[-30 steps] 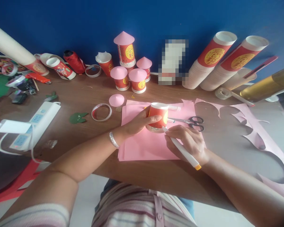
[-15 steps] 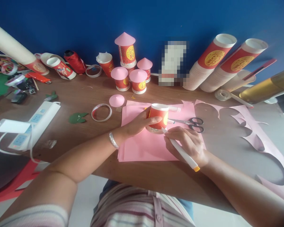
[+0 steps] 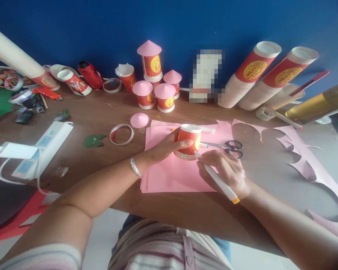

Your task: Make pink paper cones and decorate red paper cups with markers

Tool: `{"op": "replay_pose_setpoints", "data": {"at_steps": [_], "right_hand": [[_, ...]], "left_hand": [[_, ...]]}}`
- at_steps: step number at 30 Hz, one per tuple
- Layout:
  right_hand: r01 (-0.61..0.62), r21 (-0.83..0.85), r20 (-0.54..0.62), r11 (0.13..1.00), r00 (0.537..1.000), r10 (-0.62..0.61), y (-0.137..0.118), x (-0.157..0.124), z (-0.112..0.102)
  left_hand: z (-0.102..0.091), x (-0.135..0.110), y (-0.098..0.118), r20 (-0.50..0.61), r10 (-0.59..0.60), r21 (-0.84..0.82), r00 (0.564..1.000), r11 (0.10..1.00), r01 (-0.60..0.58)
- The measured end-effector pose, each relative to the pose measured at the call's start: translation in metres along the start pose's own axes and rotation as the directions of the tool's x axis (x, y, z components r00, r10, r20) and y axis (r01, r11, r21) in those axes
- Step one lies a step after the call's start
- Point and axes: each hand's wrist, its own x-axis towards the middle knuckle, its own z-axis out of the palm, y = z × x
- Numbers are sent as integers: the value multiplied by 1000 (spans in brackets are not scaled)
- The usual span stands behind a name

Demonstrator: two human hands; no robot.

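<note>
My left hand (image 3: 169, 147) is closed round a red paper cup (image 3: 190, 139) with a gold emblem, its white rim facing up. Dark line drawing shows on the pale band near the cup's base. In my right hand (image 3: 225, 170) is a white marker pen (image 3: 218, 182) with an orange end, its tip at the lower part of the cup. Beneath both lie pink paper sheets (image 3: 169, 176). Black-handled scissors (image 3: 233, 146) rest on them just beyond my right hand, partly hidden by it. A white capped pen (image 3: 208, 130) lies behind the cup.
Several red cups with pink cone roofs (image 3: 149, 48) stand by the blue wall. A loose pink cone (image 3: 139, 120) and a tape roll (image 3: 121, 134) lie left of the paper. Tall cup stacks (image 3: 255, 71) lean at right, near cut pink scraps (image 3: 307, 165). A power strip (image 3: 45, 146) lies left.
The marker and my right hand have shifted very slightly right. My left hand keeps its hold on the cup, which stays nearly still.
</note>
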Motion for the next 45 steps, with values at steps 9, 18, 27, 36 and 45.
{"op": "replay_pose_setpoints", "data": {"at_steps": [9, 18, 27, 36, 45], "right_hand": [[-23, 12, 22, 1000, 1000, 23, -2, 0, -2], [1, 62, 3, 998, 1000, -1, -4, 0, -2], [35, 86, -16, 996, 999, -33, -3, -2, -2], [37, 61, -24, 997, 999, -36, -1, -1, -2], [37, 47, 1, 998, 999, -37, -2, 1, -2]], "left_hand": [[1, -2, 4, 7, 8, 12, 1000, 1000, -9], [2, -1, 4, -3, 27, 25, 1000, 999, -27], [4, -3, 5, -35, 38, 7, 999, 999, -38], [2, -2, 0, -32, 27, -48, 999, 998, -28], [4, -3, 4, -33, 44, -24, 998, 999, -45]]}}
